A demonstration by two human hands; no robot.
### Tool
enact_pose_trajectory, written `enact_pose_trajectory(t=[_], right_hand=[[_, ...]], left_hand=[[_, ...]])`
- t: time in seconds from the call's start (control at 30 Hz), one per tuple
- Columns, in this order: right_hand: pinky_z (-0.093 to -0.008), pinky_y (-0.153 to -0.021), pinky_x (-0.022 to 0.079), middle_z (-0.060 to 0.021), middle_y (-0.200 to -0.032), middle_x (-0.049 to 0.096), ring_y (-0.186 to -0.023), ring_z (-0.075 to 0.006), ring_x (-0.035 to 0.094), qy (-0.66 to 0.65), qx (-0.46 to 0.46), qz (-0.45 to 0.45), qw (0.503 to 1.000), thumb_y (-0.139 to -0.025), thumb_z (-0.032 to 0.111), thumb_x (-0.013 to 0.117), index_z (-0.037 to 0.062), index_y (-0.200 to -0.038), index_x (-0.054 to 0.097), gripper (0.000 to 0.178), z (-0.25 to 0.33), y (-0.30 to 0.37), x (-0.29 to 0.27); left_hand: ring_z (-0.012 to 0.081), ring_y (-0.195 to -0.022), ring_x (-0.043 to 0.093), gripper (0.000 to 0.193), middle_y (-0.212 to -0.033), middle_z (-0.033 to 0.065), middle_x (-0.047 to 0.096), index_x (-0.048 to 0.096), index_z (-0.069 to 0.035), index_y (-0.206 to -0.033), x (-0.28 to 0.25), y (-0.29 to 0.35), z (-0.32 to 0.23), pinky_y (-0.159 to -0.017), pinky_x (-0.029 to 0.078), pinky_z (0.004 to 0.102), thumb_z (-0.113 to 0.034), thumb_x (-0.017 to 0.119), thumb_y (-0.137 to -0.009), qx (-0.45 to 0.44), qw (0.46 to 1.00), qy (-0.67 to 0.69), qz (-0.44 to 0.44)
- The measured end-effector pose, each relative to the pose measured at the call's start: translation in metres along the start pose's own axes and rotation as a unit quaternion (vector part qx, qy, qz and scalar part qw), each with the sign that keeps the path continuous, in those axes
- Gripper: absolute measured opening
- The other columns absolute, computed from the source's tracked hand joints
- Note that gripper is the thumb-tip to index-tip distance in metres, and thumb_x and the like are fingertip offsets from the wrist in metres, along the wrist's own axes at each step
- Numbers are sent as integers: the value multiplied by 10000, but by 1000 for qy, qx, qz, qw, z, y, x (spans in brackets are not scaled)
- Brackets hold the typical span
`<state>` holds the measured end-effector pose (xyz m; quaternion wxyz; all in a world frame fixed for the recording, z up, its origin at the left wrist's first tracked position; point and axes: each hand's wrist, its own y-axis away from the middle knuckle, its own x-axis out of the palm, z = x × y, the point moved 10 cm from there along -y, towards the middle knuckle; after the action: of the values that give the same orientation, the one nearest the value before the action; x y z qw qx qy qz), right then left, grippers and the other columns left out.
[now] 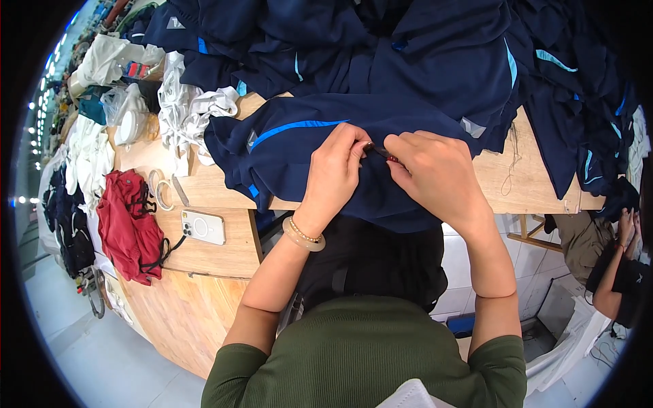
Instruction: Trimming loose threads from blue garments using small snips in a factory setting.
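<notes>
A navy garment (306, 115) with bright blue trim lies in front of me, and its near edge hangs over the table's front edge. My left hand (335, 166) is closed in a pinch above it, at the tip of a small dark tool; what its fingers hold is too small to make out. My right hand (435, 170) is closed around the small dark tool (382, 152), which has a reddish spot. Most of the tool is hidden by the fingers, so its kind does not show. Both hands are close together over the garment.
More navy garments (435, 54) are heaped at the back and right. To the left are white cloth strips (178, 102), a red cloth bag (128, 224), tape rolls (164, 194) and a phone (203, 226). Another person (615, 272) is at the far right.
</notes>
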<state>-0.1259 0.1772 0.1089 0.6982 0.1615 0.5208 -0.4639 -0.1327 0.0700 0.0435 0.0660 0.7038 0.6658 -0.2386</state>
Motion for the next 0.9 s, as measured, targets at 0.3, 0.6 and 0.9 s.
enact_pose_trajectory(t=[0.3,0.6,0.9], right_hand=[[-243,-784,483,-113,-939,659,-881,-118,622,-469,183,-175,846,-898,80,586,-19,-1016,514,169,-63,23,-16],[-290,-868,472,-204,-1002,646,-908,-216,647,-555,224,-222,770,-967,114,498,-26,-1071,438,184,-81,61,54],[-280,-861,469,-184,-1002,648,-897,-200,644,-548,236,-216,773,-952,108,521,-20,-1062,445,185,-81,61,55]], left_hand=[[337,-1068,533,171,-1159,151,570,558,-28,-884,31,60,-39,-902,427,411,-102,660,-769,100,984,-96,113],[285,-794,609,102,-925,130,606,572,7,-901,-3,30,-18,-701,492,317,26,596,-804,34,998,-47,-13],[213,-710,577,100,-860,69,545,612,-34,-893,17,-33,11,-649,467,289,-15,644,-800,78,988,-127,44]])
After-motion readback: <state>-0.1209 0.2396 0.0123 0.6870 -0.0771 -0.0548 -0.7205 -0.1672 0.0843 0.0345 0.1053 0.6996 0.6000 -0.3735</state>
